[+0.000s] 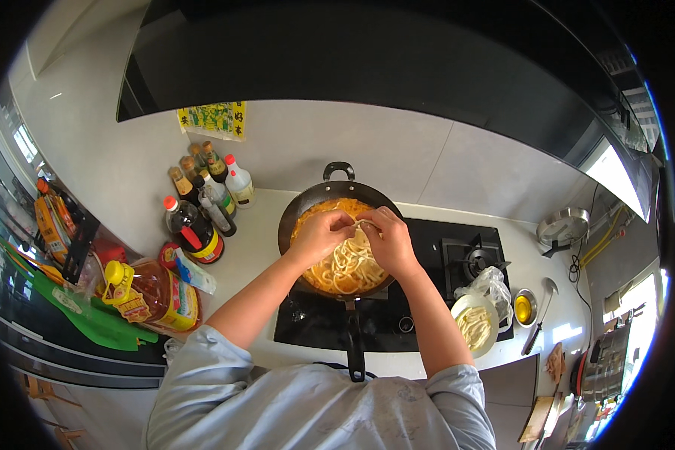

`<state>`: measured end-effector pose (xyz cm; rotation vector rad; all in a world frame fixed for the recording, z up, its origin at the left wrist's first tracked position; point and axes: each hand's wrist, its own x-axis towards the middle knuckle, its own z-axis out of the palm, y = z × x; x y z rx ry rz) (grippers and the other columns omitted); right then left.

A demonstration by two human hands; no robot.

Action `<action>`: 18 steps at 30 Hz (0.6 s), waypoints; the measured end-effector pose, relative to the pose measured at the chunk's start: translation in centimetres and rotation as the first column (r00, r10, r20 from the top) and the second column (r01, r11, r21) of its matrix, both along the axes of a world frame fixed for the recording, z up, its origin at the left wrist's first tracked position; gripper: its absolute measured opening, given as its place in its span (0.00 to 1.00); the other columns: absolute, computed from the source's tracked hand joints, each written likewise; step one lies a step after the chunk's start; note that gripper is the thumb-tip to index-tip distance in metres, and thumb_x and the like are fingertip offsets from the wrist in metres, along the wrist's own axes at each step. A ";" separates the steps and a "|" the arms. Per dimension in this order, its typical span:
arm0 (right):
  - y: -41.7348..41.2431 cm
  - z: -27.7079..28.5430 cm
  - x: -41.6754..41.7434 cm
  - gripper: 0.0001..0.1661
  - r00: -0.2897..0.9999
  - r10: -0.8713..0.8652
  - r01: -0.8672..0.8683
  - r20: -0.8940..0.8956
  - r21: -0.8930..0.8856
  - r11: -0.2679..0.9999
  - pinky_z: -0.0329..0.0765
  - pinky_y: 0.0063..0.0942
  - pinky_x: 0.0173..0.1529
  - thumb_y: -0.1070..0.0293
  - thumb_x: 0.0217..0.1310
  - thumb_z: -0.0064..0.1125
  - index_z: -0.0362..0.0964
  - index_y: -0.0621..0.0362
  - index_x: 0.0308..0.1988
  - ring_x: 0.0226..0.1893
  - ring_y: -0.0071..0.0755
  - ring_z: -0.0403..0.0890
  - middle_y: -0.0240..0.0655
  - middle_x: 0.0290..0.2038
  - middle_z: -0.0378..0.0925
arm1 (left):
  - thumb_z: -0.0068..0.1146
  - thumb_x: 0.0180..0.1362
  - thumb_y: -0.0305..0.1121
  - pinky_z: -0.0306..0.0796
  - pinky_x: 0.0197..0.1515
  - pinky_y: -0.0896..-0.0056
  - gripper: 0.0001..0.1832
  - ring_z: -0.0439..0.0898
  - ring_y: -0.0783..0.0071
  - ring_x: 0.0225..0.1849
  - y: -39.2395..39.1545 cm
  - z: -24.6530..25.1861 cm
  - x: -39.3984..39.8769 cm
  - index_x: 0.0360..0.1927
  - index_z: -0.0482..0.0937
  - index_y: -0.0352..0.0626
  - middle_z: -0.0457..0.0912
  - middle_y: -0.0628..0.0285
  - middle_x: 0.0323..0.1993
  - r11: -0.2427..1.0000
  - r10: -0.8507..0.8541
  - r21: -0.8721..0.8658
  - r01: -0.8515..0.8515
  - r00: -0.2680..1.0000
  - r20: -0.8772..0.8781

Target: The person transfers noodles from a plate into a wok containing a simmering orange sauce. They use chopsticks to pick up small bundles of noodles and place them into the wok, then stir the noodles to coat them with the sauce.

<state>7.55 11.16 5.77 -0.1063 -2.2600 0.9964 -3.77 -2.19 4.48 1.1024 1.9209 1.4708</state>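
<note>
A black wok [291,216] sits on the left side of the black gas hob [315,329], its long handle pointing at me. Inside it, pale thick noodles [351,261] lie on an orange-red sauce. Over the wok, my left hand [325,235] and my right hand [391,239] are close together, pinching a short pale strand of dough [363,223] between their fingertips. To the right, a plate [494,337] holds more pale dough strips [473,328], partly behind my right forearm.
Sauce bottles [205,191] and a large oil jug [154,295] stand at the left. A second burner [478,261], a plastic bag [495,292], a small metal bowl of yellow oil [523,308], a ladle [543,309] and a lidded pan [562,228] are at the right. The range hood [360,62] hangs above.
</note>
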 end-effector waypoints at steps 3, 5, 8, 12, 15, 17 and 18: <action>0.5 -0.6 -0.1 0.08 0.999 0.026 -0.029 0.033 0.071 0.997 0.74 0.26 0.36 0.76 0.57 0.57 0.76 0.64 0.38 0.29 0.36 0.78 0.38 0.31 0.77 | 0.53 0.62 0.31 0.69 0.41 0.75 0.09 0.76 0.77 0.33 0.6 -1.7 0.4 0.35 0.75 0.34 0.78 0.63 0.28 0.995 0.036 0.097 -0.009 0.957 -0.288; 1.2 -0.9 0.0 0.07 0.996 0.035 -0.028 0.085 -0.082 0.996 0.74 0.24 0.34 0.75 0.58 0.57 0.76 0.65 0.37 0.26 0.30 0.77 0.35 0.29 0.78 | 0.51 0.63 0.31 0.69 0.40 0.74 0.09 0.76 0.77 0.32 0.7 -2.0 1.1 0.33 0.73 0.33 0.77 0.62 0.27 0.995 0.002 0.099 0.018 0.981 -0.196; 2.0 0.6 0.2 0.07 0.981 0.029 0.019 0.190 -0.246 0.969 0.73 0.21 0.31 0.73 0.59 0.58 0.77 0.66 0.36 0.24 0.21 0.75 0.31 0.26 0.77 | 0.49 0.64 0.31 0.69 0.34 0.72 0.09 0.75 0.75 0.26 0.0 -3.0 1.0 0.32 0.71 0.34 0.75 0.60 0.24 0.998 -0.020 0.050 0.025 0.993 -0.112; 4.9 3.8 0.1 0.08 0.983 -0.036 0.091 0.179 -0.313 0.945 0.74 0.21 0.30 0.73 0.57 0.58 0.78 0.65 0.37 0.23 0.20 0.75 0.33 0.25 0.79 | 0.49 0.63 0.32 0.68 0.29 0.72 0.10 0.75 0.77 0.24 -0.7 -4.4 0.9 0.30 0.71 0.35 0.76 0.60 0.22 0.989 -0.019 0.147 0.025 0.999 -0.045; 6.6 6.8 0.1 0.08 0.995 -0.084 0.097 0.051 -0.340 0.935 0.74 0.19 0.31 0.73 0.59 0.57 0.78 0.65 0.36 0.23 0.19 0.74 0.32 0.24 0.78 | 0.48 0.64 0.30 0.69 0.35 0.77 0.08 0.75 0.83 0.29 -1.5 -4.6 0.6 0.34 0.75 0.36 0.77 0.65 0.24 1.000 -0.010 -0.011 0.009 0.991 -0.132; 6.0 8.5 0.3 0.08 0.997 -0.032 0.053 0.070 -0.323 0.945 0.75 0.19 0.32 0.73 0.60 0.56 0.77 0.66 0.37 0.24 0.19 0.74 0.31 0.25 0.78 | 0.49 0.63 0.30 0.70 0.36 0.76 0.08 0.77 0.81 0.30 -1.6 -5.7 0.9 0.38 0.76 0.37 0.79 0.64 0.26 0.999 -0.046 0.015 0.047 0.998 -0.046; 5.7 8.5 0.2 0.08 0.995 0.010 0.021 0.095 -0.314 0.949 0.75 0.18 0.33 0.73 0.60 0.56 0.77 0.67 0.36 0.24 0.19 0.74 0.31 0.26 0.77 | 0.49 0.63 0.31 0.70 0.37 0.76 0.09 0.78 0.80 0.30 -1.6 -5.6 1.2 0.40 0.77 0.38 0.80 0.63 0.27 0.997 -0.067 0.028 0.067 0.998 -0.001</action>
